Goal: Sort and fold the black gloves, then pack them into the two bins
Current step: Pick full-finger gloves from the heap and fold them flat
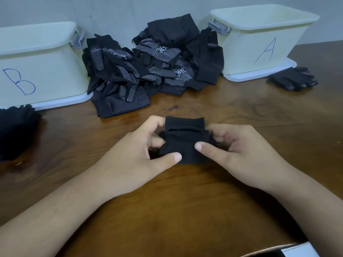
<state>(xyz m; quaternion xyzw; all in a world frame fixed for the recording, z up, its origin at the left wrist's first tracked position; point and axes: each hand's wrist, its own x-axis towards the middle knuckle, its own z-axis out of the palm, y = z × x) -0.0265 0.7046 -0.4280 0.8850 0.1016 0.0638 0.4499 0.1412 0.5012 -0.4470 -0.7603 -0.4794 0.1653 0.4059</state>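
Observation:
A folded black glove [182, 138] lies on the wooden table [185, 210] in the middle, its cuff pointing away from me. My left hand [137, 154] pinches its left side, thumb on top at the near edge. My right hand [239, 151] pinches its right side the same way. Behind it, a heap of black gloves [154, 65] with white grip dots rests against the wall. A pale bin marked B [40, 71] stands at the far left and a pale bin marked A [263, 41] at the far right.
A small stack of black gloves [294, 78] lies in front of bin A at the right. Another dark pile of gloves [16, 130] sits at the left edge below bin B. A white and dark object [297, 251] shows at the bottom right corner.

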